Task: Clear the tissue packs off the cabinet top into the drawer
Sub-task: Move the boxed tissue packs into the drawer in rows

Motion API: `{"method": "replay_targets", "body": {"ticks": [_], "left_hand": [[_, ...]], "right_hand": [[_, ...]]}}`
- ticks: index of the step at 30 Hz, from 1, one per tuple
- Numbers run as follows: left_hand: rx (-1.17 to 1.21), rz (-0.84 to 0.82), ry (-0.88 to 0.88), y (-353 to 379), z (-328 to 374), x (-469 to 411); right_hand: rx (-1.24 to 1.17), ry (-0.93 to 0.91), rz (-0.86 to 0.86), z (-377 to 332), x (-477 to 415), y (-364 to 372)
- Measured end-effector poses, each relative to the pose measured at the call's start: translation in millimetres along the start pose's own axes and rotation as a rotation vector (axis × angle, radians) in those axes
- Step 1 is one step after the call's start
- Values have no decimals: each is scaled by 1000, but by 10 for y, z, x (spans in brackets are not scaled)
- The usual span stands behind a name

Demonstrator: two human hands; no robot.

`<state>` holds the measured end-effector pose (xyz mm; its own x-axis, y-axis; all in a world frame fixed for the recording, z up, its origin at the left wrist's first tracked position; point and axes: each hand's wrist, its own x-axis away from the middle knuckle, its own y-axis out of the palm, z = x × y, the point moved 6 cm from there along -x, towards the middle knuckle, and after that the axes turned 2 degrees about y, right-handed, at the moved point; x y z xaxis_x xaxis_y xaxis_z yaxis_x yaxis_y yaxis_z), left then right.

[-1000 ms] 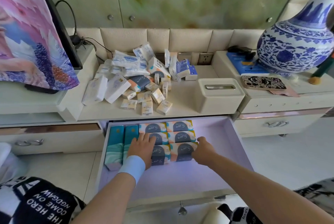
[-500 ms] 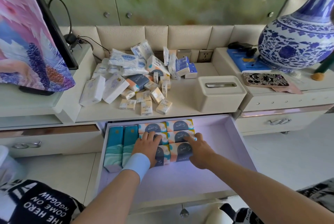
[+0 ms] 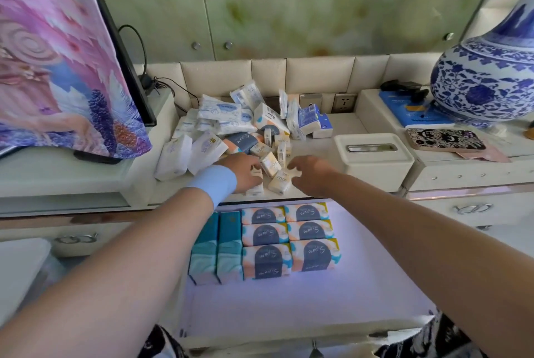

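A heap of tissue packs (image 3: 245, 123) lies on the cream cabinet top (image 3: 318, 145), with large white ones at the back and left and several small cream packs (image 3: 270, 164) at the front. My left hand (image 3: 245, 172) lies over the front small packs, its fingers curled round one of them. My right hand (image 3: 313, 175) hovers just right of them, its loosely bent fingers touching a small pack (image 3: 280, 181). Below, the open drawer (image 3: 289, 305) holds two teal packs (image 3: 216, 248) and several orange-and-navy packs (image 3: 289, 239) in neat rows.
A cream tissue box (image 3: 372, 161) stands right of the heap. A blue-and-white vase (image 3: 485, 89), a blue book and a patterned phone case (image 3: 445, 139) sit on the raised right cabinet. A screen (image 3: 57, 54) with cables stands at the left. The drawer's front half is bare.
Both hands have left the packs in the drawer and risen to the cabinet top, landing on the small cream packs at its front edge. The view has tilted upward.
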<state>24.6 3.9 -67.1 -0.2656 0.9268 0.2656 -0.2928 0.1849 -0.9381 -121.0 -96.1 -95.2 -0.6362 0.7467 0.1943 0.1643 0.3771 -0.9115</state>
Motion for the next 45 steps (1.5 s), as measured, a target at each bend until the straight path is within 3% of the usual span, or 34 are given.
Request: {"method": "replay_targets", "body": {"ticks": [9,17,23,26,30,38,45], "left_hand": [[-60,35,-149,-471,-439,-590],[-225,37,-232,-203,-842,-1387],[-274,74,-252,-60,-1033,-1667],[-330,134,-251,-49,-1044,-1720],[-296,197,-233,-81,-1033,-1673],[252,435,-191,-374,-1104,-1314],[789,589,-254,-572,-1256,-1097]], "right_hand": [[194,-146,76,-539,-872,-518],[-29,-45,131,-409,-1821,-411],[-136,-96,149,-402,-2267,-338],[-38,-116,70,-441,-2405,-202],[114,-108,124,-408,-2451,-209],[-76,-80,105,-293,-2348,-151],[22,-52,171,-362,-2376,-157]]}}
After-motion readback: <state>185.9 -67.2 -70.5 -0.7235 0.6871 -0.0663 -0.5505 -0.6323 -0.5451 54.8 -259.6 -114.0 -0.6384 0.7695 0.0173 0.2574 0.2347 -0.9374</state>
